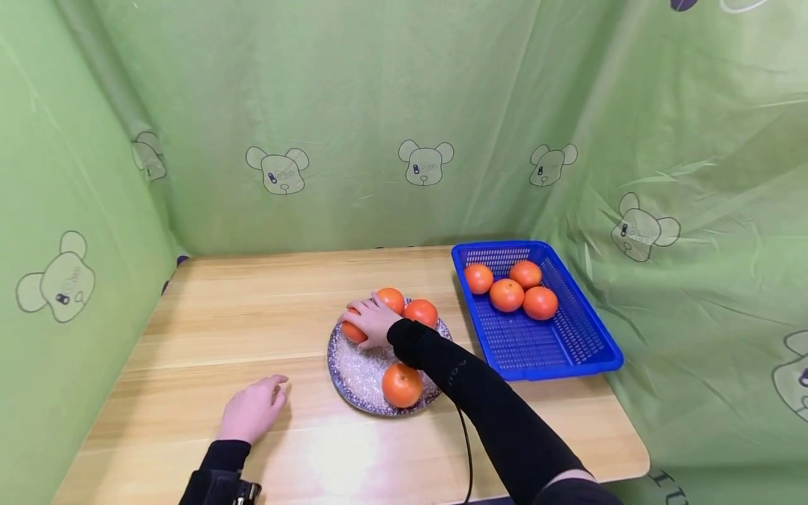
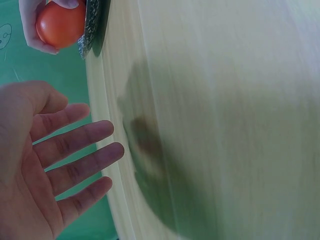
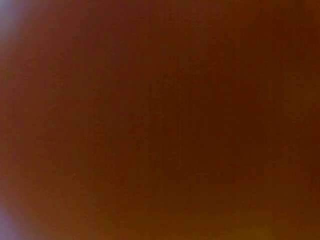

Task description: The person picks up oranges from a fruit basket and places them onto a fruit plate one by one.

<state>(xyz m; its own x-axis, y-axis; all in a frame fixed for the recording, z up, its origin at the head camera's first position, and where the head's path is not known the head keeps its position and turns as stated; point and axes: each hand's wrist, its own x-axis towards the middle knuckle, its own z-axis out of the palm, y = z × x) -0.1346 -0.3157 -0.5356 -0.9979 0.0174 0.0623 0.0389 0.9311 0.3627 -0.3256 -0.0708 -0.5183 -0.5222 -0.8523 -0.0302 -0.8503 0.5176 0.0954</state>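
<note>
My right hand (image 1: 374, 322) curls over an orange (image 1: 353, 331) at the left side of a round speckled plate (image 1: 356, 379). The left wrist view shows that orange (image 2: 61, 25) between the fingers, at the plate's edge (image 2: 90, 35). Two other oranges lie at the plate's back, one orange (image 1: 391, 300) beside another orange (image 1: 421, 313); a single orange (image 1: 402, 385) is at the front. Left of the plate, my left hand (image 1: 254, 408) is held over the table with spread fingers and nothing in it. A dark orange-brown blur fills the right wrist view.
A blue plastic basket (image 1: 543, 370) with several oranges (image 1: 507, 295) stands right of the plate on the wooden table (image 1: 252, 315). A black cable (image 1: 468, 449) runs down to the table's front edge. Green curtains (image 1: 353, 84) enclose the back and sides.
</note>
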